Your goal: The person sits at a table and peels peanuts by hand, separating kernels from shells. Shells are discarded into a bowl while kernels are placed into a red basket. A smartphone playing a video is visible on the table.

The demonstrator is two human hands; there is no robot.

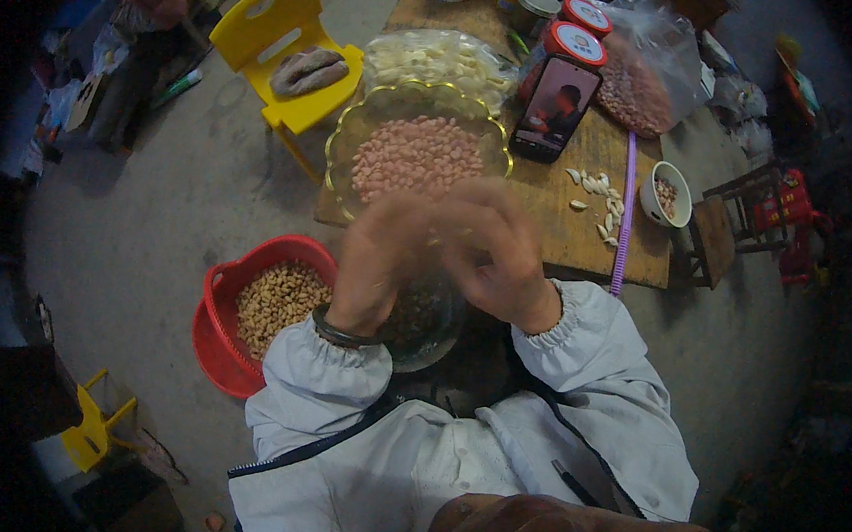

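Note:
My left hand (379, 257) and my right hand (493, 252) meet in front of me, blurred by motion, fingertips close together. A small pale thing shows between the fingers; what it is and which hand grips it I cannot tell. Just beyond them, a gold-rimmed scalloped bowl (328, 156) holds shelled pink peanuts (417, 156). Below the hands is a partly hidden round container (430, 355) with dark contents. Unshelled peanuts (278, 301) fill part of a red plastic basket (222, 325) to the left.
On the wooden table (560, 224) are garlic cloves (609, 208), a propped phone (556, 110), a bag of peeled garlic (438, 58), red-lidded jars (579, 43) and a bag of peanuts (632, 86). A white bowl (645, 199) is at the right edge, a yellow chair (294, 115) at the left.

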